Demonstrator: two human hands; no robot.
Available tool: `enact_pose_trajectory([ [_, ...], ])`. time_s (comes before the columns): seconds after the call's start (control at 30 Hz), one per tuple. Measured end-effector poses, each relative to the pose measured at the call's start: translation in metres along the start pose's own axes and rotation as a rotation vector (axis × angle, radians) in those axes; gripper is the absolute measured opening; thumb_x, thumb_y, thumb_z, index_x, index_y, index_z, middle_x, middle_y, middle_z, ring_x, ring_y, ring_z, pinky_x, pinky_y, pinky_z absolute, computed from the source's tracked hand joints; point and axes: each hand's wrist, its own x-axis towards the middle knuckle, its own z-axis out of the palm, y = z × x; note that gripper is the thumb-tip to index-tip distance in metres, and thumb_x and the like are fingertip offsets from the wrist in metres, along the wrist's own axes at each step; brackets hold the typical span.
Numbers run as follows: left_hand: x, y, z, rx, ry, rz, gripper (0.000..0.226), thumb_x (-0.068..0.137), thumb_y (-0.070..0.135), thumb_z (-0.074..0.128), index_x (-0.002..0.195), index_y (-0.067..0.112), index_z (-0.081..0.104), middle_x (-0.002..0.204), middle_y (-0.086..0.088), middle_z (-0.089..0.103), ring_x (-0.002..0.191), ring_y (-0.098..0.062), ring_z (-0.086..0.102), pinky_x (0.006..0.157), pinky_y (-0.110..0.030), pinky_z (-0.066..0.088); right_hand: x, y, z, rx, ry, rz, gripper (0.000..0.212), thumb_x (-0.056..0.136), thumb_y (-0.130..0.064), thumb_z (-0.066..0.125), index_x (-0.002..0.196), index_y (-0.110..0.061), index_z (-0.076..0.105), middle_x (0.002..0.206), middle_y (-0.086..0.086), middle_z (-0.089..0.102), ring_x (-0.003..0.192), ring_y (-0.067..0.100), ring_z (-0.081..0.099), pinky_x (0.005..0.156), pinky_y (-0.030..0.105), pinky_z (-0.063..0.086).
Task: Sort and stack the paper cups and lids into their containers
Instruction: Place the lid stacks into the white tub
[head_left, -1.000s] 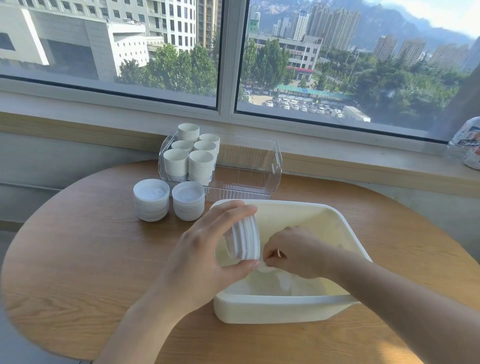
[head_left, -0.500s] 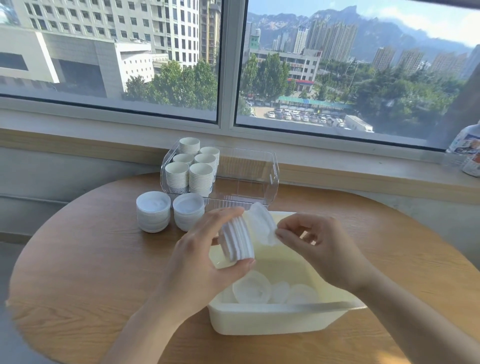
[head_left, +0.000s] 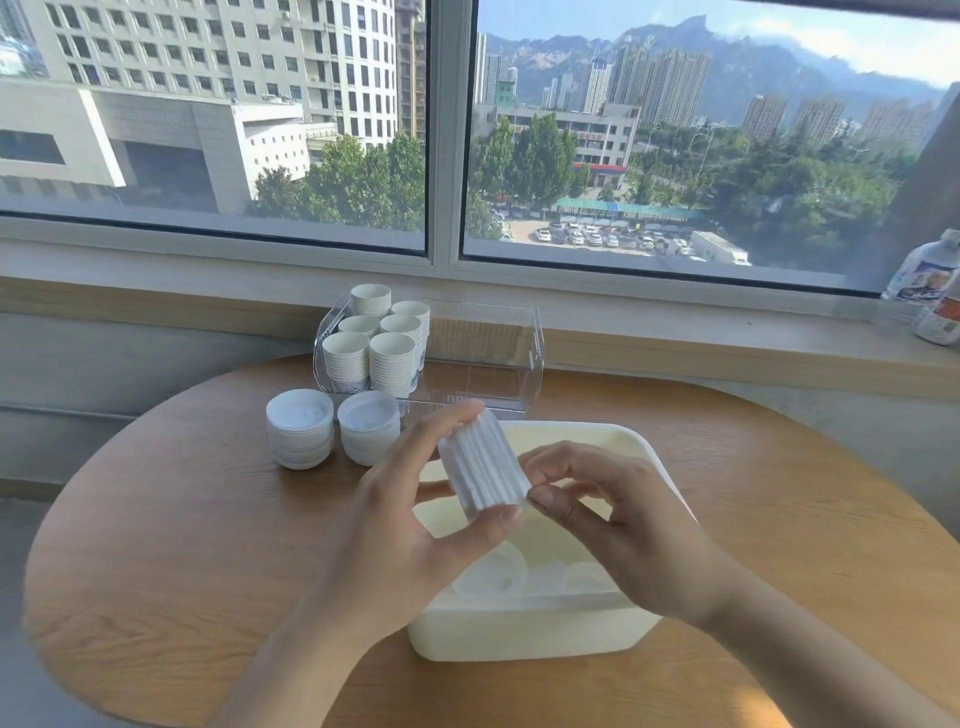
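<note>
**Cups look sorted, lids still in progress**

Our left hand (head_left: 410, 525) grips a sideways stack of lids (head_left: 483, 470) above the tub (head_left: 524, 634), thumb under it, fingers curled over the top. Our right hand (head_left: 618, 525) pinches the stack's right end with thumb and fingertips, apparently seating one more lid; we can't tell if that lid is fully nested.

Done, as far as we see:
- Six cup stacks (head_left: 371, 340) stand upright in the left part of the clear bin (head_left: 511, 353); its right part shows nothing in it.
- Two lid piles (head_left: 332, 426) sit on the table (head_left: 156, 545) just in front of the bin, not in a container yet.

Left, our estimate:
- A few loose lids (head_left: 530, 574) lie on the tub floor, near wall.
- Held stack and both table piles likely still need a home, perhaps the bin's free part.

Unclear:
- Our hands and the tub's near wall hide part of the floor, so lid count is a guess.
- Lids are translucent on pale plastic, edges hard to separate.
- Bottles (head_left: 930, 291) on the sill are cut off at the right edge.
</note>
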Motion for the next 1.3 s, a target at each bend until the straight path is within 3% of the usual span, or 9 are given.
enact_pose_trajectory([
  [0.13, -0.002, 0.005, 0.000, -0.003, -0.034, 0.036, 0.071, 0.081, 0.043, 0.084, 0.143, 0.048, 0.050, 0.144, 0.017, 0.056, 0.138, -0.015, 0.052, 0.097, -0.024, 0.056, -0.001, -0.001, -0.002, -0.012, -0.066, -0.009, 0.014, 0.105, -0.019, 0.062, 0.109, -0.014, 0.074, 0.118, -0.006, 0.074, 0.116, 0.021, 0.069, 0.092, 0.041, 0.056],
  [0.27, -0.003, 0.008, -0.001, 0.000, -0.014, 0.042, 0.069, 0.077, 0.039, 0.088, 0.137, 0.048, 0.054, 0.140, 0.017, 0.059, 0.134, -0.017, 0.055, 0.097, -0.024, 0.055, -0.002, -0.008, -0.007, 0.171, -0.041, 0.049, 0.017, 0.100, -0.027, 0.068, 0.111, -0.017, 0.075, 0.123, -0.003, 0.073, 0.122, 0.022, 0.066, 0.098, 0.037, 0.053],
  [0.37, -0.002, 0.012, 0.000, 0.022, -0.033, 0.063, 0.070, 0.076, 0.036, 0.092, 0.136, 0.045, 0.056, 0.140, 0.017, 0.059, 0.134, -0.017, 0.054, 0.095, -0.021, 0.054, -0.001, -0.008, -0.009, 0.257, 0.011, 0.151, 0.048, 0.089, -0.042, 0.073, 0.133, -0.026, 0.065, 0.135, -0.012, 0.067, 0.129, 0.010, 0.061, 0.102, 0.032, 0.053],
  [0.47, -0.002, 0.016, 0.003, 0.027, -0.069, 0.078, 0.072, 0.076, 0.029, 0.092, 0.138, 0.040, 0.057, 0.140, 0.017, 0.060, 0.134, -0.014, 0.055, 0.095, -0.015, 0.051, 0.003, -0.007, -0.007, 0.321, -0.087, 0.221, 0.071, 0.085, -0.048, 0.079, 0.148, -0.027, 0.053, 0.143, -0.006, 0.064, 0.129, 0.016, 0.064, 0.107, 0.045, 0.053],
  [0.57, -0.003, 0.017, 0.003, -0.024, -0.077, 0.025, 0.081, 0.072, 0.030, 0.094, 0.142, 0.035, 0.053, 0.138, 0.018, 0.061, 0.132, -0.010, 0.058, 0.096, -0.015, 0.050, 0.005, -0.008, -0.006, 0.355, -0.085, 0.224, 0.067, 0.088, -0.029, 0.079, 0.149, -0.022, 0.052, 0.140, -0.002, 0.066, 0.129, 0.019, 0.064, 0.108, 0.049, 0.052],
  [0.77, -0.005, 0.015, 0.000, -0.101, -0.069, -0.033, 0.082, 0.066, 0.039, 0.095, 0.136, 0.034, 0.053, 0.138, 0.019, 0.062, 0.134, -0.009, 0.056, 0.098, -0.018, 0.051, 0.004, -0.009, -0.005, 0.447, -0.103, 0.173, 0.067, 0.087, -0.011, 0.078, 0.148, -0.014, 0.050, 0.145, 0.004, 0.062, 0.137, 0.024, 0.058, 0.110, 0.049, 0.051],
  [1.0, -0.006, 0.014, -0.003, -0.147, -0.101, -0.035, 0.091, 0.073, 0.037, 0.090, 0.152, 0.037, 0.044, 0.143, 0.023, 0.059, 0.139, -0.003, 0.051, 0.102, -0.015, 0.048, 0.007, -0.006, -0.003, 0.561, -0.034, 0.222, 0.064, 0.089, -0.015, 0.076, 0.148, -0.019, 0.051, 0.142, 0.006, 0.064, 0.132, 0.028, 0.062, 0.111, 0.053, 0.049],
  [1.17, -0.005, 0.010, -0.004, -0.120, -0.069, -0.006, 0.090, 0.073, 0.033, 0.090, 0.151, 0.041, 0.046, 0.141, 0.026, 0.060, 0.135, 0.000, 0.054, 0.099, -0.012, 0.049, 0.011, -0.004, 0.000, 0.553, -0.043, 0.233, 0.069, 0.087, -0.013, 0.077, 0.150, -0.020, 0.049, 0.143, 0.007, 0.063, 0.134, 0.028, 0.060, 0.110, 0.052, 0.050],
  [1.3, -0.003, 0.005, -0.006, -0.044, -0.069, 0.071, 0.088, 0.075, 0.031, 0.090, 0.148, 0.054, 0.046, 0.145, 0.024, 0.055, 0.138, -0.005, 0.052, 0.097, -0.013, 0.050, 0.015, -0.005, 0.003, 0.510, -0.023, 0.237, 0.072, 0.085, -0.015, 0.080, 0.149, -0.023, 0.048, 0.140, 0.006, 0.065, 0.133, 0.026, 0.061, 0.110, 0.051, 0.050],
])
